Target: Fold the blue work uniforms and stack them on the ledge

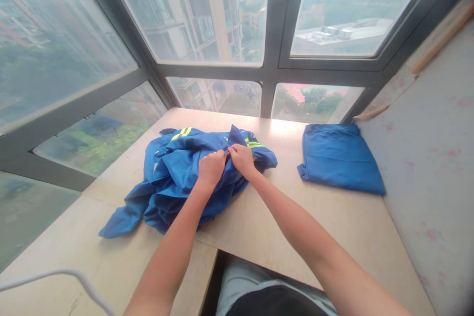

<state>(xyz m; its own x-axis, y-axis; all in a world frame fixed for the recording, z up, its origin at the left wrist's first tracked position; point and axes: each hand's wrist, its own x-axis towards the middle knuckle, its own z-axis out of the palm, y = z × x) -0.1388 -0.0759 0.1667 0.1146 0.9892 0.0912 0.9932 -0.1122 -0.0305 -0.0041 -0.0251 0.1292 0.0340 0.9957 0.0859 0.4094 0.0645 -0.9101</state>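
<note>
A crumpled blue garment (177,163) with yellow-green stripes lies in a heap on the light wooden table (266,227). One sleeve stretches toward the table's left front. My left hand (212,169) is closed on the garment near its upper middle. Right beside it, my right hand (241,158) pinches the same part of the cloth, the two hands almost touching. A pointed flap of fabric stands up just behind my fingers. What exactly lies between the fingertips is too small to make out.
Folded blue cloth (338,158) lies at the right, close to the patterned wall (433,177). Windows with grey frames (272,79) border the table's back and left. A white cable (79,276) crosses the front left corner.
</note>
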